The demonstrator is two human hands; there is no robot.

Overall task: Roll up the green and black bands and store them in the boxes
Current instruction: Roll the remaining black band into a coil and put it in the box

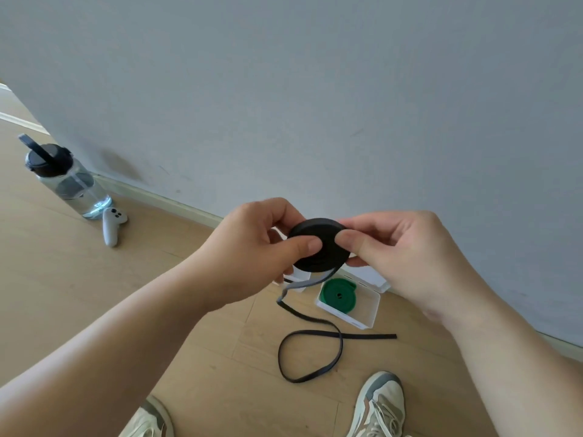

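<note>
- Gripping the black band [318,244] roll at frame centre, the left hand [252,247] and right hand [407,247] each pinched it, thumbs on its face.
- Its loose tail looped on the floor [63,279] below.
- The green band [338,294] sat coiled in a white box [367,313], lower right of the roll.

The left hand [250,247] hides most of a white box [302,277].

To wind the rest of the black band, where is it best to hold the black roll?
Probably pinch the black roll on its flat faces, from left and right, as the left hand and right hand do now. It is a flat disc, and the loose tail leaves its lower edge, so the rim should stay free.
</note>
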